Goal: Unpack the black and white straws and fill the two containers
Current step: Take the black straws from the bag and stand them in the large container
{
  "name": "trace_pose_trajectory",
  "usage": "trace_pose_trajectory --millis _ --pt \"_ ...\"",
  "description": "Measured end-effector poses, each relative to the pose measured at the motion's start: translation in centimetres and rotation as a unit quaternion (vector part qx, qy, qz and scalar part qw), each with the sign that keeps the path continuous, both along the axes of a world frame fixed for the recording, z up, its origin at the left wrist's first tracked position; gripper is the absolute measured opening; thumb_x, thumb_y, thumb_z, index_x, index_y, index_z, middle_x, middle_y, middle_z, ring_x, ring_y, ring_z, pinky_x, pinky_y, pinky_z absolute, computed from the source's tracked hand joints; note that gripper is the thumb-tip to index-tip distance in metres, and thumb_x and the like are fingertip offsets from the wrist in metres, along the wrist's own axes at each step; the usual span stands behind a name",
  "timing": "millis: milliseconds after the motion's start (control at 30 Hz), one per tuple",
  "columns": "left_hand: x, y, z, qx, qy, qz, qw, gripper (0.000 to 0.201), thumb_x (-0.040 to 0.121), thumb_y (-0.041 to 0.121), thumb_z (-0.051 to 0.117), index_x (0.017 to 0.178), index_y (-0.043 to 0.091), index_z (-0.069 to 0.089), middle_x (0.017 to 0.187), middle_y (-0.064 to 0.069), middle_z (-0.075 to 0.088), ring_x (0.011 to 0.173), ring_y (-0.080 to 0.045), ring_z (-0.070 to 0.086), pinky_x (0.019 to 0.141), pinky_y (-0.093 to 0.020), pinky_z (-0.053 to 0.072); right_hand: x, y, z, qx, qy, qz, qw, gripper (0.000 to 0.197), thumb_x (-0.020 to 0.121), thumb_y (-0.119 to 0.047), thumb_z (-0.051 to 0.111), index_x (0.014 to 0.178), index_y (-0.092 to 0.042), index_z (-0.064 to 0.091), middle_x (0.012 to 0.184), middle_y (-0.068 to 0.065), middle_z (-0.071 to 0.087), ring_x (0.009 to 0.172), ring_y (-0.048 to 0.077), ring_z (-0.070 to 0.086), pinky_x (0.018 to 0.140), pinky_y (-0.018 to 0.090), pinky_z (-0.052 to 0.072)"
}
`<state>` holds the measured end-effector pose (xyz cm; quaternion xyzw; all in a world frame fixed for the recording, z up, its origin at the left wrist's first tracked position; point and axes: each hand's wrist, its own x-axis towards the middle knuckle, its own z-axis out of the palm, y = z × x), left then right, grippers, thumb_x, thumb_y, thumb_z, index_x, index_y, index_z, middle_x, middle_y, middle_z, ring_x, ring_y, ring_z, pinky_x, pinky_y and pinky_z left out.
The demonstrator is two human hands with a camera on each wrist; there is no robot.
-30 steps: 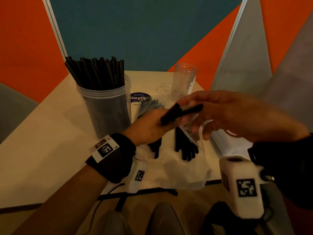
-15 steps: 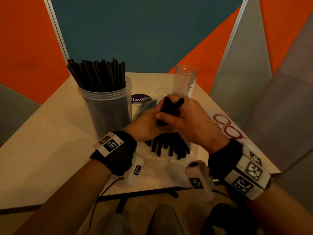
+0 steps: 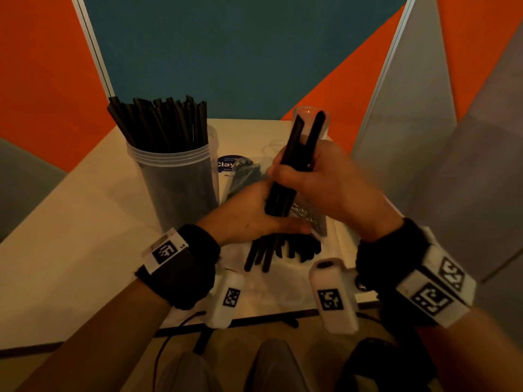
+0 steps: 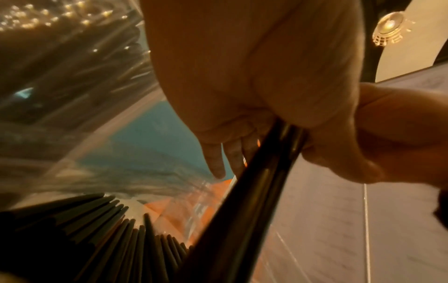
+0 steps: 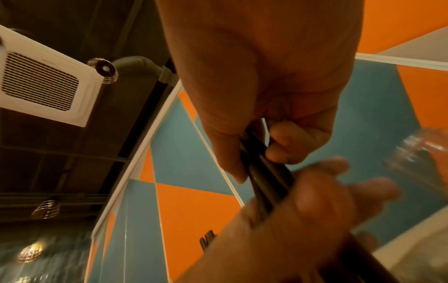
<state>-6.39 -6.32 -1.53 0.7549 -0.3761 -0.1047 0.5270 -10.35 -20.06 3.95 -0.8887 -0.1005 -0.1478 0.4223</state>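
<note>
A small bundle of black straws [image 3: 294, 165], smooth, matte and round-ended, stands nearly upright at the centre of the head view, its two top ends splayed apart in front of a clear empty container [image 3: 311, 120] at upper centre. The right hand [image 3: 319, 179] has its fingers curled round the bundle's middle; the left hand [image 3: 254, 213] lies below it with the straws' lower ends against its palm, its fingers reaching out fairly straight, though the far fingertips are hidden. Under both hands, more black straws [image 3: 280, 250] fan out of a clear wrapper [image 3: 283, 281] on the pale table [image 3: 70, 250]. At left centre a clear ribbed tub [image 3: 175, 182] is packed with upright black straws. Behind the hands a round dark label [image 3: 229, 164] shows white letters "Clay"; the rest is too small to read. The left wrist view shows the bundle [image 4: 244, 203] running down across the frame, the right hand [image 4: 387, 137] gripping it, crinkled wrapper at left and a fan of straw ends at lower left. The right wrist view alone shows a white ceiling vent [image 5: 41, 84] at upper left, orange and teal wall panels, and the thumb [image 5: 230, 153] and curled fingers [image 5: 286, 145] pinching the straws [image 5: 264, 180].
</note>
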Motion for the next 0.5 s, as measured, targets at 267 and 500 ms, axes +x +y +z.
trace_pose_trajectory --millis 267,500 --pt "0.2 -0.1 0.2 -0.066 0.015 0.066 0.996 0.025 0.086 0.005 0.065 0.11 0.003 0.06 0.101 -0.008 0.068 0.089 -0.003 0.066 0.079 -0.016 0.051 1.4 2.0 0.3 0.065 -0.009 -0.008 0.998 0.037 0.079 -0.036 0.072 0.106 -0.017 0.055 0.092 -0.005 0.064 0.084 0.009 0.064 0.073 0.024 0.053" --pt "0.3 -0.2 -0.2 -0.069 0.039 0.093 0.992 0.045 0.086 -0.009 0.059 0.126 0.005 0.046 0.109 -0.005 0.062 0.092 0.004 0.061 0.077 -0.015 0.052 2.3 4.2 -2.3 0.209 -0.016 0.0 0.978 0.018 0.084 -0.021 0.069 0.092 -0.012 0.057 0.078 -0.004 0.06 0.07 0.002 0.057 0.065 0.017 0.048"
